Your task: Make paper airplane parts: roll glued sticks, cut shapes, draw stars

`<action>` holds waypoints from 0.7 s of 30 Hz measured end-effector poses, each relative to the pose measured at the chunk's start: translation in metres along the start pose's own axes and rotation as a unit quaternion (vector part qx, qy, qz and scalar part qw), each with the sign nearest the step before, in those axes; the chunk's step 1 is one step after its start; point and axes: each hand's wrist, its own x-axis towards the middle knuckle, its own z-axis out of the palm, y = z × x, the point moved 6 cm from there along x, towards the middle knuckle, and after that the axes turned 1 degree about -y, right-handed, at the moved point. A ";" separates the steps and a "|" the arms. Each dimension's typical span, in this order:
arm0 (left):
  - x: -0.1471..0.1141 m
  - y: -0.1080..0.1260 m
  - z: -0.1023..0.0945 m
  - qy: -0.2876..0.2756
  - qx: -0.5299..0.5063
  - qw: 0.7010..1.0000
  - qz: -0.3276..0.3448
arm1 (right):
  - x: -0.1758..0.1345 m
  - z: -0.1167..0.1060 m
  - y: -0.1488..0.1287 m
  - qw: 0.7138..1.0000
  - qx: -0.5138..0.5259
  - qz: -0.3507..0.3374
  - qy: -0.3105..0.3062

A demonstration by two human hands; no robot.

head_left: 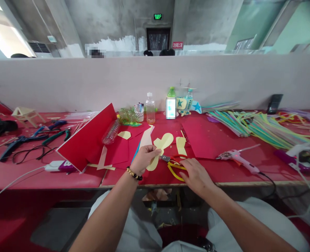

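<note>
My left hand [146,156], a beaded bracelet at its wrist, pinches a pale yellow paper cutout [165,140] with rounded lobes. The scissors [175,163], with yellow and red handles, are in my right hand [195,173], its fingers at the handle loops. Their short metal blades point left and reach the edge of the cutout just beside my left fingertips. Whether the blades touch the paper I cannot tell. Behind the scissors, another piece of yellow paper [181,145] lies on the red tabletop [168,179].
A pink glue gun [239,161] lies to the right, its cord over the front edge. Colourful strips [265,129] are heaped behind it. At left are a leaning red board [89,140] and pliers [21,141]. A clear bottle [150,110] stands before the low partition [105,80].
</note>
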 end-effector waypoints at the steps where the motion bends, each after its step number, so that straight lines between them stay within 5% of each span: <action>1: 0.001 0.000 -0.001 0.007 -0.001 1.000 -0.001 | 0.003 0.001 0.000 1.000 -0.015 0.002 -0.008; 13: 0.013 -0.006 -0.013 0.058 -0.030 0.998 0.009 | 0.020 0.003 -0.014 0.987 -0.138 0.034 -0.080; 21: 0.012 -0.006 -0.017 0.079 -0.044 0.996 0.007 | -0.004 -0.043 0.028 0.989 -0.135 0.032 -0.057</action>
